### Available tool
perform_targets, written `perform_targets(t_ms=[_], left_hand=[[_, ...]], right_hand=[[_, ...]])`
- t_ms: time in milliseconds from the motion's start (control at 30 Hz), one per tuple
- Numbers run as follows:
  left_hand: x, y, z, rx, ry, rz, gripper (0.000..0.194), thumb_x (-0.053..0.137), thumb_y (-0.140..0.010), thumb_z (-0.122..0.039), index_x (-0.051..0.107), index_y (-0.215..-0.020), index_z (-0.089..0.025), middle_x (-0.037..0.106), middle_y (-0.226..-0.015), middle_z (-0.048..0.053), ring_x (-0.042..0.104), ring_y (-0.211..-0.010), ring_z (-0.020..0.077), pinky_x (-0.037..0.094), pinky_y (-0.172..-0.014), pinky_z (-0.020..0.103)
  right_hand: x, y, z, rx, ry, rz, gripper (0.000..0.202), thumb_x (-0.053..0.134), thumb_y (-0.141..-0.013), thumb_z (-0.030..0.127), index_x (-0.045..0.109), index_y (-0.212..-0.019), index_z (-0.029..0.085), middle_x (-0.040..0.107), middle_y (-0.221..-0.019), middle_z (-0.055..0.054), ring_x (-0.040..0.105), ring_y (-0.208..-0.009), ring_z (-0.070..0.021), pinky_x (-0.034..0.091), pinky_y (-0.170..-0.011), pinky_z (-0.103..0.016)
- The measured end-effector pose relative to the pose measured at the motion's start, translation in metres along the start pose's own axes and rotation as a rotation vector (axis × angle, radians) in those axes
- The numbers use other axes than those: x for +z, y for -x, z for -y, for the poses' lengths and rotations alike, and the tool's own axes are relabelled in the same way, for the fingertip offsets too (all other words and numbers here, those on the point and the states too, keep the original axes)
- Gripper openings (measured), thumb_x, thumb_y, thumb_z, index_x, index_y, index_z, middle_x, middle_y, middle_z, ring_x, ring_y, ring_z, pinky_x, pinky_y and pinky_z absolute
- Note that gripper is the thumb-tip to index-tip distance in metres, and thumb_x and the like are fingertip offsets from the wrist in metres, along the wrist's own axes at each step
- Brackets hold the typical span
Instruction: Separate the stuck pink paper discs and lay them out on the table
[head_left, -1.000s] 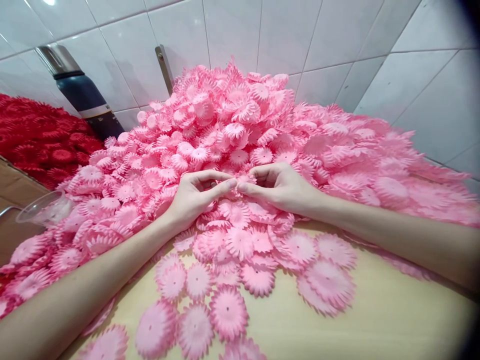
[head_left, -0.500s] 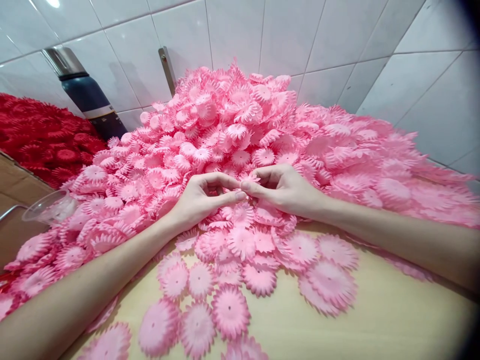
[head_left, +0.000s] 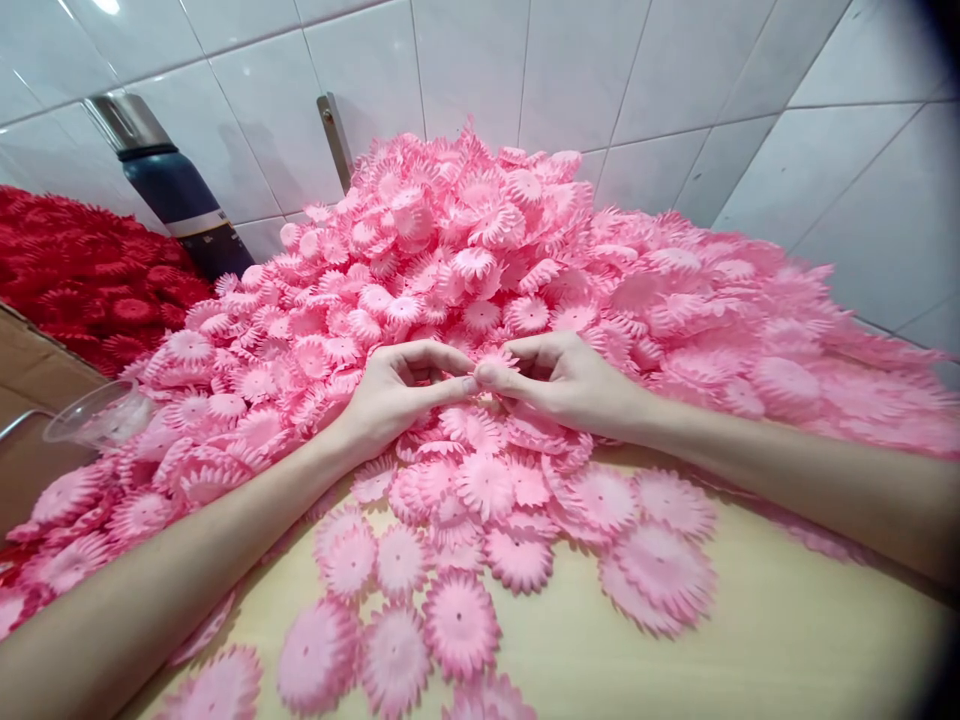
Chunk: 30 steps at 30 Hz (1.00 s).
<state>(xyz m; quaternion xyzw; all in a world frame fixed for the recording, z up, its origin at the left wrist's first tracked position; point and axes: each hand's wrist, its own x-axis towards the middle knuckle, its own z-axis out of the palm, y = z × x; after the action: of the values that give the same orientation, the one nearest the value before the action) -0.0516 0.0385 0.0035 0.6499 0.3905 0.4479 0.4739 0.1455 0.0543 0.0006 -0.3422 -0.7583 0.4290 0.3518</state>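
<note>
Fingertips meeting, my left hand (head_left: 401,392) and my right hand (head_left: 566,383) are at the front of a large heap of pink fabric flower petals (head_left: 465,265). Between the thumbs and fingers sits a small pink flower petal piece (head_left: 495,358), round with a fringed edge. The right thumb and fingers pinch it. My left thumb and forefinger are also closed at its left edge, where the fingertips hide part of it. Below the hands, several loose petal discs (head_left: 461,622) with small centre holes lie flat on the pale tabletop (head_left: 570,640).
At the left stand a dark blue bottle (head_left: 176,190) with a steel cap and a pile of red petals (head_left: 90,270). A clear plastic cup (head_left: 97,415) lies by a cardboard box (head_left: 41,400). White tiled wall (head_left: 570,70) closes off the back, with a metal strip (head_left: 334,140) against it.
Both hands have shifted very slightly, with the left thumb drawn a little left and up. The petal piece is still between the fingers, and the heap looks the same.
</note>
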Motion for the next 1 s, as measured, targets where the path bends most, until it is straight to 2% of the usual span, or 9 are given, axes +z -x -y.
perform_targets(t_ms=[200,367,500,700,833,933,1000], left_hand=[[0.0009,0.0001,-0.0018,-0.022,-0.001,-0.025,0.021,0.080,-0.065,-0.025,0.071,-0.081,-0.014,0.070,-0.081,0.003,0.064,-0.073,0.0119,0.051,-0.070,0.023],[0.0022,0.0009,-0.0073,-0.031,-0.048,-0.029,0.021,0.078,-0.067,-0.029,0.072,-0.081,-0.015,0.072,-0.083,0.004,0.065,-0.074,0.0132,0.051,-0.070,0.023],[0.0029,0.0015,-0.0088,-0.025,-0.065,0.010,0.022,0.076,-0.070,-0.032,0.073,-0.085,-0.015,0.073,-0.086,0.006,0.067,-0.078,0.0157,0.052,-0.074,0.025],[0.0026,0.0023,-0.0054,0.012,-0.137,0.054,0.021,0.076,-0.070,-0.030,0.073,-0.084,-0.015,0.073,-0.083,0.005,0.064,-0.074,0.0135,0.050,-0.070,0.023],[0.0022,0.0024,-0.0036,0.001,-0.186,0.094,0.023,0.075,-0.071,-0.032,0.072,-0.084,-0.014,0.070,-0.078,0.004,0.060,-0.066,0.0111,0.048,-0.062,0.022],[0.0036,0.0013,-0.0041,0.001,-0.142,0.106,0.021,0.073,-0.074,-0.033,0.068,-0.078,-0.013,0.067,-0.077,0.004,0.059,-0.068,0.0104,0.047,-0.063,0.021],[0.0047,-0.0001,-0.0044,-0.006,-0.068,0.058,0.021,0.072,-0.074,-0.032,0.063,-0.076,-0.013,0.064,-0.072,0.002,0.057,-0.065,0.0091,0.046,-0.061,0.019]], right_hand=[[-0.0015,-0.0012,-0.0023,-0.009,-0.104,0.035,0.034,0.069,-0.077,0.041,0.052,-0.065,0.015,0.040,-0.058,0.004,0.035,-0.052,-0.0066,0.026,-0.045,-0.022],[-0.0032,-0.0005,-0.0018,0.009,-0.073,0.019,0.040,0.068,-0.077,0.047,0.050,-0.061,0.015,0.037,-0.056,0.004,0.033,-0.049,-0.0066,0.023,-0.043,-0.023],[-0.0026,-0.0004,-0.0001,0.010,-0.069,0.026,0.043,0.063,-0.080,0.050,0.047,-0.059,0.016,0.035,-0.054,0.005,0.030,-0.047,-0.0063,0.021,-0.041,-0.023],[-0.0005,0.0001,-0.0004,-0.042,-0.033,0.028,0.048,0.058,-0.084,0.048,0.039,-0.054,0.017,0.026,-0.053,0.005,0.023,-0.047,-0.0062,0.016,-0.043,-0.025],[-0.0015,0.0014,-0.0010,-0.046,-0.041,0.105,0.050,0.060,-0.082,0.050,0.037,-0.052,0.017,0.027,-0.052,0.006,0.021,-0.047,-0.0059,0.015,-0.043,-0.026],[-0.0021,0.0017,-0.0012,-0.024,-0.085,0.154,0.052,0.064,-0.079,0.050,0.035,-0.051,0.017,0.026,-0.052,0.006,0.020,-0.047,-0.0058,0.014,-0.043,-0.026],[-0.0021,0.0014,-0.0009,-0.017,-0.120,0.142,0.053,0.066,-0.078,0.048,0.033,-0.050,0.017,0.025,-0.052,0.006,0.020,-0.047,-0.0057,0.015,-0.044,-0.026]])
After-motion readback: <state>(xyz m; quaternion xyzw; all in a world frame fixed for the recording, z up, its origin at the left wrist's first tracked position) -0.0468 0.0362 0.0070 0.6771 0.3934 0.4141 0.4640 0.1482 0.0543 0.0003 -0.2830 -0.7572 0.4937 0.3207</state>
